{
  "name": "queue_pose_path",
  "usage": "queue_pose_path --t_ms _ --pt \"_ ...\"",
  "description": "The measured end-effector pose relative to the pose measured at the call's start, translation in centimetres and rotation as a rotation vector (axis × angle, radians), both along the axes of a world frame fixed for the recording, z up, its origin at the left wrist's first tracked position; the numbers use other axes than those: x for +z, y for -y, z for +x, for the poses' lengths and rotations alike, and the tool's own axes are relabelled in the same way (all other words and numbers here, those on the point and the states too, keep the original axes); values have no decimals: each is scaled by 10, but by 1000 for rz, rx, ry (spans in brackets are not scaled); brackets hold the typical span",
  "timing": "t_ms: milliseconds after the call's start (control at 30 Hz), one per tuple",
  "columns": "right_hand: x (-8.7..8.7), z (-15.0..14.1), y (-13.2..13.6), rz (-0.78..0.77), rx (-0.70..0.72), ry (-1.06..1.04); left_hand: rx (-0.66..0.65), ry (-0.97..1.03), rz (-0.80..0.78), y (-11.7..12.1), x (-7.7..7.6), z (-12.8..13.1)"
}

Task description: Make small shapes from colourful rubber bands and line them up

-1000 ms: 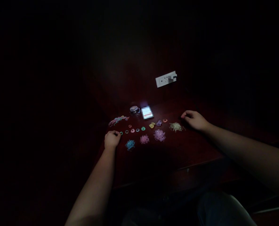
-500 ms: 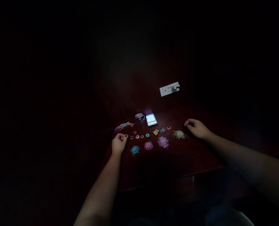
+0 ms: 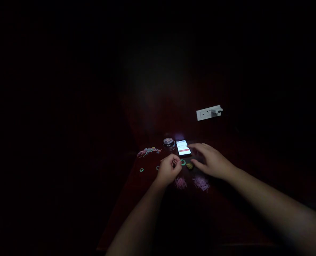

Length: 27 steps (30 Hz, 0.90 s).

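My left hand (image 3: 170, 168) is closed, thumb and fingers curled together over the small rings. Whatever is between its fingertips is hidden. Right beside those fingertips is a green ring (image 3: 183, 162); I cannot tell whether they touch it. My right hand (image 3: 212, 160) is open with its fingers apart. Its index fingertip is at the right edge of a lit phone (image 3: 183, 147), and its thumb is near a yellow bundle of bands (image 3: 189, 166). Nearer me lie a pink pile of thin bands (image 3: 181, 183) and a purple pile (image 3: 201, 183).
A round, clear-looking container (image 3: 169, 143) stands left of the phone. A heap of mixed coloured loops (image 3: 149, 152) lies at the table's left, with a single green ring (image 3: 141, 170) in front. A white socket panel (image 3: 209, 112) with a plug is on the wall. Surroundings are very dark.
My left hand has moved right, away from the leftmost green ring, to the middle of the row. My right hand has come left to the phone and opened its fingers. The view has shifted.
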State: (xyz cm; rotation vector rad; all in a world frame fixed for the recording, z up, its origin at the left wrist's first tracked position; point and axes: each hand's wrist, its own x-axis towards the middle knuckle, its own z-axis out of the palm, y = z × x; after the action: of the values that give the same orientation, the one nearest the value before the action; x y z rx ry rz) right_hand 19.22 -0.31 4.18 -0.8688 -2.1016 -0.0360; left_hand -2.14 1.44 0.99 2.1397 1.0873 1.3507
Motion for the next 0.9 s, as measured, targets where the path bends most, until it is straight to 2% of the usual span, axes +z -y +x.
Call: queue_pose_path --t_ms 67,167,333,667,900 --pt "3 -21 1 44 79 90 -14 -31 47 5 -3 0" --pt "-8 -31 0 25 136 103 -37 -45 37 12 -6 -4" --pt "-24 -25 -1 -21 187 13 -102 -53 -8 19 -7 -6" --pt "-31 -23 -6 -131 180 -140 -133 -24 -23 15 -5 -10" --pt "-32 -19 -10 -172 204 -142 -135 -80 -21 15 -8 -6"
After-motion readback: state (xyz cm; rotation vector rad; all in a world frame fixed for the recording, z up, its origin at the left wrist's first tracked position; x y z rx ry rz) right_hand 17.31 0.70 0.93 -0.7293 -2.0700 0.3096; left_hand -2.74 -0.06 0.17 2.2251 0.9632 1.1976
